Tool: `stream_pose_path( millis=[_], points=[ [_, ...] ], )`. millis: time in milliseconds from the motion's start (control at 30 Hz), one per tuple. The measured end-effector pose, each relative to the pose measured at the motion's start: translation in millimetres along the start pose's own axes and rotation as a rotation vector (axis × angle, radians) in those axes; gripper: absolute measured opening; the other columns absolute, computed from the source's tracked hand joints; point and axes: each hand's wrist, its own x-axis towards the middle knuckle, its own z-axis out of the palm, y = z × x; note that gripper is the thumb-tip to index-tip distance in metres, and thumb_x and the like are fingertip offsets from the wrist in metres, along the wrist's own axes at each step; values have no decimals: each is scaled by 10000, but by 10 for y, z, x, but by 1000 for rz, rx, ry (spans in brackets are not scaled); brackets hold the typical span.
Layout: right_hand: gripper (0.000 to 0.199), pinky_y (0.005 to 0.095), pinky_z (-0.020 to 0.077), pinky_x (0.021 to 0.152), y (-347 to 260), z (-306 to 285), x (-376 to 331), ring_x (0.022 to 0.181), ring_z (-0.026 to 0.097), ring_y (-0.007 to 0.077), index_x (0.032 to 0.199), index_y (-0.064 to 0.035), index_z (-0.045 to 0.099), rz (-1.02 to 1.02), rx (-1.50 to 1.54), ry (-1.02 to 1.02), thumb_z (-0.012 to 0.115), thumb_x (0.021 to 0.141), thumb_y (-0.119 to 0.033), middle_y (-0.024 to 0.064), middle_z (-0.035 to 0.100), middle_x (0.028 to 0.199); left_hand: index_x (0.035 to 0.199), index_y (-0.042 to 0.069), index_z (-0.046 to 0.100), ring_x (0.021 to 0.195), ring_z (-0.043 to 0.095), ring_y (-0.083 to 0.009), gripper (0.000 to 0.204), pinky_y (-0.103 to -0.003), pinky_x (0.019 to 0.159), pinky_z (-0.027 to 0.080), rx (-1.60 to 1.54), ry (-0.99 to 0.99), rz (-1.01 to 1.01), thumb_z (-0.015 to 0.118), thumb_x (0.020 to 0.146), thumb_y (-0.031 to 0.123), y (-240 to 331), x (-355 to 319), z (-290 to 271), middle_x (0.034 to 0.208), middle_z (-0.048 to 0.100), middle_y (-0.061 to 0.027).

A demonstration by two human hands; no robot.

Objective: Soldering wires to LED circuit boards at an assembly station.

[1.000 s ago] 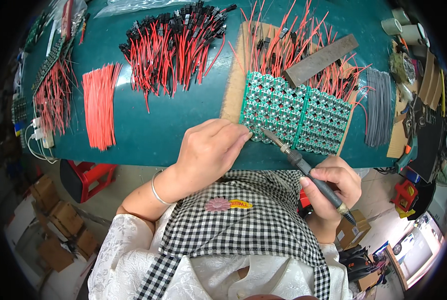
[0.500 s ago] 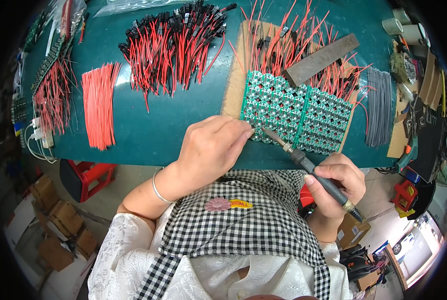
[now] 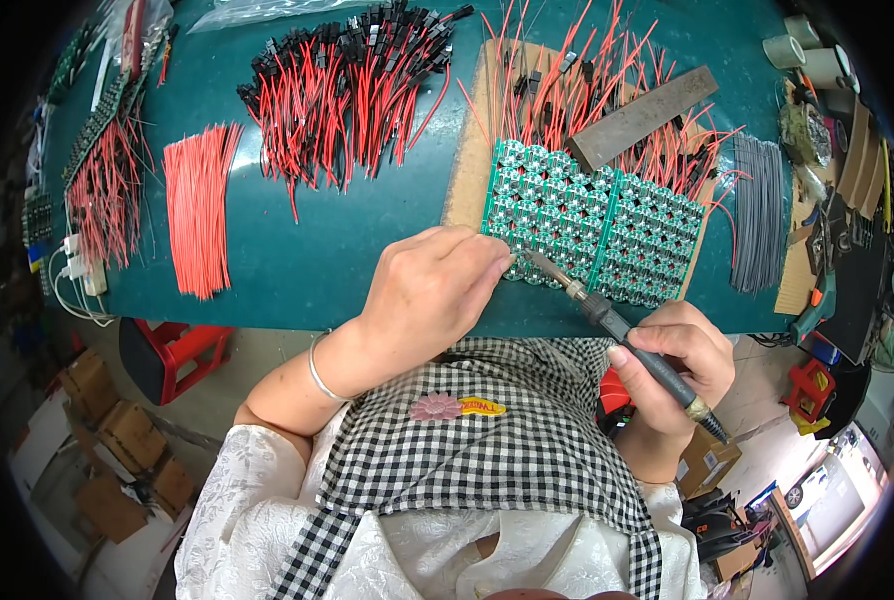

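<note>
A soldering iron (image 3: 627,335) is gripped in my right hand (image 3: 682,360), its metal tip meeting the lower left part of a green circuit board panel (image 3: 552,205). Beside that tip, my left hand (image 3: 432,285) is closed in a pinch at the panel's left edge; what lies between its fingertips is too small to make out. Red wires with black connectors (image 3: 537,105) spread out from behind the panel. Across them rests a flat grey metal bar (image 3: 644,118). Under panel and wires lies a brown board (image 3: 464,185).
Left of the panel, a pile of red-and-black connector leads (image 3: 347,100) and a bundle of red wires (image 3: 197,215) lie on the green table (image 3: 307,260). At right sits a bundle of dark grey wires (image 3: 757,215). Farther left are wired boards (image 3: 107,120) and a white power strip (image 3: 89,270).
Both hands have shifted very slightly to the right along the panel's lower edge, and the iron's tip has moved a little with them. The rest stays put.
</note>
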Motion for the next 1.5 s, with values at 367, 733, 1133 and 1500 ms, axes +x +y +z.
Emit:
stream_pose_path(
  millis=[367,733,1133,1500],
  points=[
    [277,261,402,506,67,-134,-182,563,577,165,809,6,665,6,151,163,862,615,18,112,650,683,846,32,673,558,594,-209,152,-318,523,466,-31,6,-22,798,786,-30,62,-52,-206,693,629,-67],
    [273,291,444,491,0,2,-330,538,614,192,799,-23,659,-4,22,80,875,632,-13,101,661,682,882,33,692,551,582,-217,157,-335,523,470,-25,-7,-35,792,787,-42,97,-232,-77,665,603,-65],
    [283,285,479,507,13,97,-311,561,641,202,830,-13,665,-15,28,26,870,639,25,119,668,696,904,28,675,672,670,-275,139,-373,604,543,-19,-41,-40,778,815,-5,70,-275,-58,776,681,-98],
    [256,278,436,503,3,2,-353,560,600,177,800,1,667,13,119,113,855,628,29,118,651,690,903,18,691,589,619,-243,156,-343,554,498,-42,-8,-21,789,794,-37,107,-245,-80,709,647,-86]
  ],
)
